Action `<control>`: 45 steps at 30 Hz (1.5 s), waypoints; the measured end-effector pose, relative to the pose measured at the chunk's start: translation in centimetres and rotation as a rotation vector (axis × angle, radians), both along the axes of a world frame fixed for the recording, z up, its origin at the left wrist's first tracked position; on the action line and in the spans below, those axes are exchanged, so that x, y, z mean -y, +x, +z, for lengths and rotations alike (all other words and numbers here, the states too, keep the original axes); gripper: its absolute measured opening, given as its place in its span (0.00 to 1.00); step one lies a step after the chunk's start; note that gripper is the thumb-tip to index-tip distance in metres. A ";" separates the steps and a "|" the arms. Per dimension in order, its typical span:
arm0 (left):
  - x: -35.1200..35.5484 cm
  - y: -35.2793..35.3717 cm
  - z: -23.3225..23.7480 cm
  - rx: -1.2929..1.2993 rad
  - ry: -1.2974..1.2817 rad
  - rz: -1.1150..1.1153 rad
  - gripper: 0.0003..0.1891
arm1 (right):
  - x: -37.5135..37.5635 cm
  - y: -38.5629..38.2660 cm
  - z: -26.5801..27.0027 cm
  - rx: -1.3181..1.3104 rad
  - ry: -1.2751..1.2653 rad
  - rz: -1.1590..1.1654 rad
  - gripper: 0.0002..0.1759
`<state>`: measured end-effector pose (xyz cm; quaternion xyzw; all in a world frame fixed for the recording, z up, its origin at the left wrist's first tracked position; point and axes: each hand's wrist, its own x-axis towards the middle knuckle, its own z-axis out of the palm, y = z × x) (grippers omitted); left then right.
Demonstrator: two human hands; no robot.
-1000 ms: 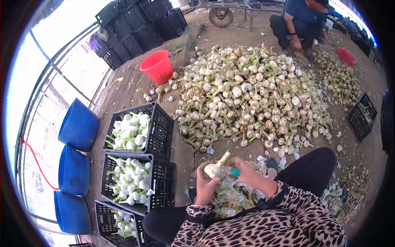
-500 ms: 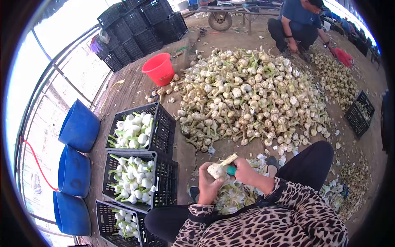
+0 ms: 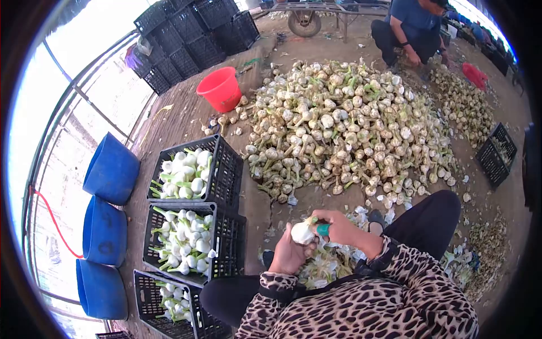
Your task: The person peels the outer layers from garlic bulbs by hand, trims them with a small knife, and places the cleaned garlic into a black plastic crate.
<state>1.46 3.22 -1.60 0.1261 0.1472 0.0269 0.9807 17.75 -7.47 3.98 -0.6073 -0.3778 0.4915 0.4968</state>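
Garlic bulb (image 3: 304,233), 1, whitish, above the peelings (image 3: 324,265). Left hand (image 3: 291,252): fingers curled around the bulb. Right hand (image 3: 337,227): fingers closed at its stem, green wrapping on 1. Crates of white bulbs, 3, at left. Bucket (image 3: 219,89), red, 1, beside the heap (image 3: 350,130).

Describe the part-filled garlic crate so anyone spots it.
Left of the garlic pile, a row of black crates holding white bulbs runs beside the blue tubs. The part-filled crate sits at the near end; unlike its two fuller neighbours, much of its mesh wall shows inside.
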 end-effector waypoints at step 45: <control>2.3 0.1 2.1 -0.195 0.422 0.435 0.23 | -0.4 -1.3 -0.4 0.853 0.463 -0.096 0.15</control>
